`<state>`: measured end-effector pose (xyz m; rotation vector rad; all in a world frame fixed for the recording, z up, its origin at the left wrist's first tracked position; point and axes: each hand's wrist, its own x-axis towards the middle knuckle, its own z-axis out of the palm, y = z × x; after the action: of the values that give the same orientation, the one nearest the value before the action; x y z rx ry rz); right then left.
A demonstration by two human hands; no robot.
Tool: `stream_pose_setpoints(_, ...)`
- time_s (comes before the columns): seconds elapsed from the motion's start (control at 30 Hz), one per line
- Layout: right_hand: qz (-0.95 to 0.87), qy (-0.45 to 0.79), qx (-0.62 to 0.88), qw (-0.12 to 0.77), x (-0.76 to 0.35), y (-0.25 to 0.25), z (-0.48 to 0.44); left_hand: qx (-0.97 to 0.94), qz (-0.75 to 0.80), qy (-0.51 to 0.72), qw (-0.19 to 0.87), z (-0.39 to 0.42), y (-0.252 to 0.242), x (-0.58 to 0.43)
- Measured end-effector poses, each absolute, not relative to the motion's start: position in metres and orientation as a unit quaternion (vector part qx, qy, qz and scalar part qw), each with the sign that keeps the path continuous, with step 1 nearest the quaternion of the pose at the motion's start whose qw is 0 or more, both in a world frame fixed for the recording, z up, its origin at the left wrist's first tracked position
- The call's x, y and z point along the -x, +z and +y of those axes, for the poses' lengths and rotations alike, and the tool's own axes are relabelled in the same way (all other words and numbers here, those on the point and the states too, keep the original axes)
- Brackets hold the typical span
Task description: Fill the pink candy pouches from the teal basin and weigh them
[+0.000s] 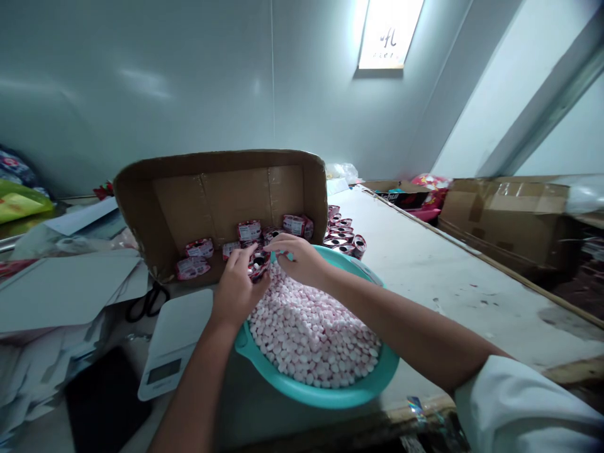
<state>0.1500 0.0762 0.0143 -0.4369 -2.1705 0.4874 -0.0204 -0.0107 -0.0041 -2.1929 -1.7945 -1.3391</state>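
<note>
My left hand [237, 287] grips a small red-and-white printed packet [258, 263], tilted with its open mouth toward me. Some white pieces show inside that mouth. Close beside it, my right hand [302, 259] has its fingers bent over the packet's edge; what they hold, if anything, is hidden. Below both hands sits a turquoise basin [325, 396] heaped with small pale pink and white tablet-like candies [316, 333]. Behind them, a cardboard box [226, 189] lies open toward me, with several similar packets [199, 248] in it.
More packets [342, 236] stand right of the box on the white table [425, 277]. At left are a white digital scale [177, 343], black-handled scissors [148, 302], a dark flat object [106, 402] and white card sheets [66, 283]. Another carton [500, 220] stands beyond the table's right edge.
</note>
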Motion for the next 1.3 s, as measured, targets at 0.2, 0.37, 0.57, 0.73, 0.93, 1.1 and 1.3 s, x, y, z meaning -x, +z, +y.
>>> stream_pose_setpoints(0.2, -0.910, 0.124, 0.167, 0.357, -0.148, 0.017, 0.069, 0.698, -0.581, -0.418, -0.006, -0.009, -0.006, 0.021)
stream_pose_setpoints(0.37, -0.931, 0.086, 0.181, 0.306, -0.149, 0.021, 0.062, 0.709, -0.569, -0.416, -0.010, -0.008, -0.009, 0.023)
stream_pose_setpoints(0.57, -0.921, 0.125, 0.127, 0.347, -0.147, 0.022, 0.060, 0.684, -0.595, -0.422, -0.030, -0.008, -0.006, 0.019)
stream_pose_setpoints(0.73, -0.924, 0.121, 0.082, 0.354, -0.147, 0.022, 0.059, 0.670, -0.610, -0.421, -0.039, -0.009, -0.004, 0.017)
stream_pose_setpoints(0.93, -0.926, 0.115, 0.109, 0.342, -0.149, 0.023, 0.060, 0.654, -0.614, -0.439, -0.061, -0.009, -0.005, 0.018)
stream_pose_setpoints(1.1, -0.909, 0.113, 0.178, 0.359, -0.153, 0.022, 0.071, 0.661, -0.603, -0.445, -0.045, -0.009, -0.005, 0.017)
stream_pose_setpoints(1.3, -0.911, 0.116, 0.137, 0.371, -0.155, 0.024, 0.069, 0.663, -0.606, -0.438, -0.032, -0.009, -0.008, 0.019)
